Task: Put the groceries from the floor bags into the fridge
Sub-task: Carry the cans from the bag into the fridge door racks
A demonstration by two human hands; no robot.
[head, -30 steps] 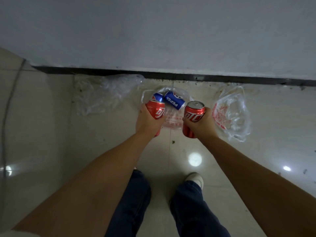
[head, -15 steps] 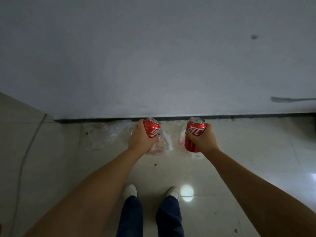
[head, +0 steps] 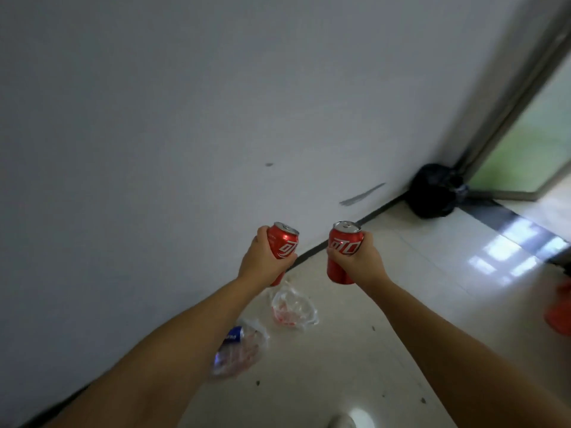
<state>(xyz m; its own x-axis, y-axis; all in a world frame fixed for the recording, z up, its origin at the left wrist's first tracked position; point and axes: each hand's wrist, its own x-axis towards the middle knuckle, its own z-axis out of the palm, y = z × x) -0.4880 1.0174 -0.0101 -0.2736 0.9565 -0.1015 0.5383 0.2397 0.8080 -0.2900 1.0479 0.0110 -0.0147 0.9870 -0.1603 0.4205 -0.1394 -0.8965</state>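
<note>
While both hands carry one can each, the step in hand looks like the transport from the bags to the fridge. The red aluminium drink can with white lettering on the left [head: 282, 245] sits in the left hand [head: 262, 261], whose fingers are wrapped closed around its lower half; it tilts a little to the right. The second red aluminium can [head: 343, 251] stands nearly upright in the right hand [head: 360, 261], also closed firmly around the body. The two cans are near each other but apart, held in the air in front of a plain grey-white wall [head: 185, 118].

Below the arms, on the pale glossy tile floor [head: 432, 273], lie two clear crumpled plastic bags: one with red print [head: 293, 307], and one [head: 241, 350] that holds a blue can [head: 231, 335], so the task is not finished. A black bag [head: 432, 193] rests in the corner beside a glass door [head: 525, 149].

No fridge is visible, so I judge the next move calls for turning until it is found, and one hand must be freed if its door is closed.
</note>
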